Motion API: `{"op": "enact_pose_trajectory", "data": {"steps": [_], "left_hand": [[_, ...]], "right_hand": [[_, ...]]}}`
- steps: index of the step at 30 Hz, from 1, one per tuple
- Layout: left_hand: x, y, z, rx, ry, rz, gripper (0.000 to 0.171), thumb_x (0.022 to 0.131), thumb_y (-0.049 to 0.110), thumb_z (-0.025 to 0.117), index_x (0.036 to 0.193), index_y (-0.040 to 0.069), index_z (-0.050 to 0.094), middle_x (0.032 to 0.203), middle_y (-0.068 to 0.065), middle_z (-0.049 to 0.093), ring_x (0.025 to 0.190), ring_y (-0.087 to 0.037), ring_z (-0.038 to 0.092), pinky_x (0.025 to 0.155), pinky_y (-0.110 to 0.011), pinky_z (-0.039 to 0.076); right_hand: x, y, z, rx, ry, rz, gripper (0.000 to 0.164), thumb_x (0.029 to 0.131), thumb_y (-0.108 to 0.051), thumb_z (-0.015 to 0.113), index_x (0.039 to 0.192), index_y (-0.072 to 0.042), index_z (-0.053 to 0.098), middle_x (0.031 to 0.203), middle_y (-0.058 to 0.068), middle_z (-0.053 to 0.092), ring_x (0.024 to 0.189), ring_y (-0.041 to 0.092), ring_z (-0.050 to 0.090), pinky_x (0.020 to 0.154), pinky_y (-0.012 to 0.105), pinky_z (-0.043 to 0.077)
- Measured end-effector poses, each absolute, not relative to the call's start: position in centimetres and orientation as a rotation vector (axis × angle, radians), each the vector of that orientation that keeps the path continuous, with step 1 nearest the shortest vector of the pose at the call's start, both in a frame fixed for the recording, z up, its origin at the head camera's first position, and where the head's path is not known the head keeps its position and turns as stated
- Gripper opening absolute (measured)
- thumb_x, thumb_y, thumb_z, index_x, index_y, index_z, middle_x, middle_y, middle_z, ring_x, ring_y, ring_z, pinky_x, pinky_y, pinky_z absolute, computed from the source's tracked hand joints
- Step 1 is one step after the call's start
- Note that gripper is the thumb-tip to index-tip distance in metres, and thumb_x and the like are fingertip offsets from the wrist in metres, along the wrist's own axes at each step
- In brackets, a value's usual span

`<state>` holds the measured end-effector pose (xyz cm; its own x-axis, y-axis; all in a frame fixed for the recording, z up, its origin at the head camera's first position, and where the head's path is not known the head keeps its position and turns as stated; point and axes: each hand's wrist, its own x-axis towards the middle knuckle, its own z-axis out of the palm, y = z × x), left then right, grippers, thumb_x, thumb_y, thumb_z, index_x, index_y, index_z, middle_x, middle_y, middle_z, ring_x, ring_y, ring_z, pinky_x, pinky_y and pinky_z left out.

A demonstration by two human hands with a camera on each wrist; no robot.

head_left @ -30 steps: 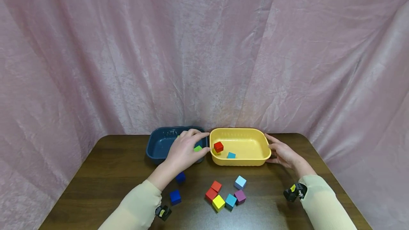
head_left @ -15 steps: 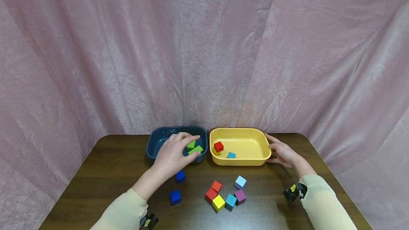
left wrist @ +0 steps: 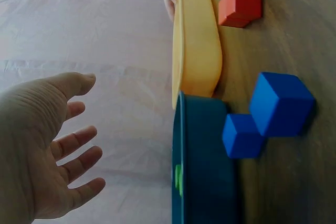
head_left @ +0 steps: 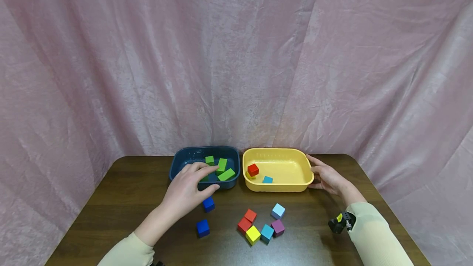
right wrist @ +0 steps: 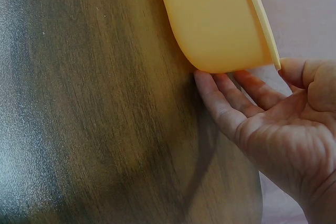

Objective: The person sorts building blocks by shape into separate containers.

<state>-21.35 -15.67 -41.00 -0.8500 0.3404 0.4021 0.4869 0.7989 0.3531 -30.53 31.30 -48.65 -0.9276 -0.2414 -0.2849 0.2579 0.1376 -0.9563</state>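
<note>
In the head view my left hand (head_left: 184, 190) hovers over the front left of the dark blue bin (head_left: 233, 155), thumb and fingers apart. The left wrist view shows this hand (left wrist: 47, 145) with nothing in its fingers. Several green blocks (head_left: 226, 175) lie in that bin, one partly hidden by the hand. Against the right end of the yellow bin (head_left: 290, 169) rest the fingers of my right hand (head_left: 328, 177). Seen from the right wrist, its extended fingertips touch the bin's end wall (right wrist: 215, 30) and the thumb meets the rim. Inside are a red cube (head_left: 253, 170), a yellow block beneath it and a light blue block (head_left: 267, 180).
Two dark blue cubes (head_left: 203, 228) lie before the blue bin. Further right on the wooden table (head_left: 310, 233) are two red cubes (head_left: 244, 225), a yellow cube (head_left: 253, 235), a teal cube (head_left: 267, 233), a purple cube (head_left: 278, 228) and a pale blue cube (head_left: 278, 211). A pink curtain (head_left: 236, 60) hangs behind.
My left hand has drawn back left and toward me from between the bins, uncovering the green blocks and a dark blue cube. My right hand has stayed at the yellow bin's end.
</note>
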Motion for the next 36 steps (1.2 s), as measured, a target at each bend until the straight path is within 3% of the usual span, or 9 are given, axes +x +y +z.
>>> {"op": "enact_pose_trajectory", "data": {"steps": [19, 29, 36], "left_hand": [[-19.2, -19.2, -43.9, -0.495, -2.779, -0.698, 0.049, 0.087, 0.047, 0.080, 0.133, 0.031, 0.069, 0.122, 0.009, 0.063, 0.112, -0.018, 0.057, 0.087, -0.045, 0.053], [-18.0, -19.8, -45.3, -0.434, -2.857, -0.688, 0.043, 0.085, 0.043, 0.083, 0.126, 0.035, 0.072, 0.116, 0.014, 0.063, 0.110, -0.015, 0.056, 0.090, -0.042, 0.051], [-17.6, -19.8, -45.8, -0.382, -2.952, -0.677, 0.040, 0.084, 0.050, 0.081, 0.122, 0.040, 0.072, 0.114, 0.018, 0.062, 0.108, -0.012, 0.055, 0.092, -0.041, 0.050]], "right_hand": [[-30.6, 31.5, -48.7, 0.013, 2.054, -1.843, 0.068, 0.107, -0.011, 0.039, 0.166, -0.019, 0.006, 0.150, 0.032, 0.037, 0.122, 0.037, 0.058, 0.093, 0.056, 0.053], [-30.7, 31.5, -48.7, 0.022, 2.048, -1.852, 0.068, 0.109, -0.011, 0.039, 0.166, -0.021, 0.006, 0.153, 0.031, 0.034, 0.126, 0.039, 0.055, 0.094, 0.058, 0.052], [-30.8, 31.6, -48.8, 0.009, 2.059, -1.845, 0.067, 0.108, -0.011, 0.039, 0.166, -0.022, 0.006, 0.151, 0.031, 0.036, 0.121, 0.035, 0.058, 0.093, 0.056, 0.053]]}}
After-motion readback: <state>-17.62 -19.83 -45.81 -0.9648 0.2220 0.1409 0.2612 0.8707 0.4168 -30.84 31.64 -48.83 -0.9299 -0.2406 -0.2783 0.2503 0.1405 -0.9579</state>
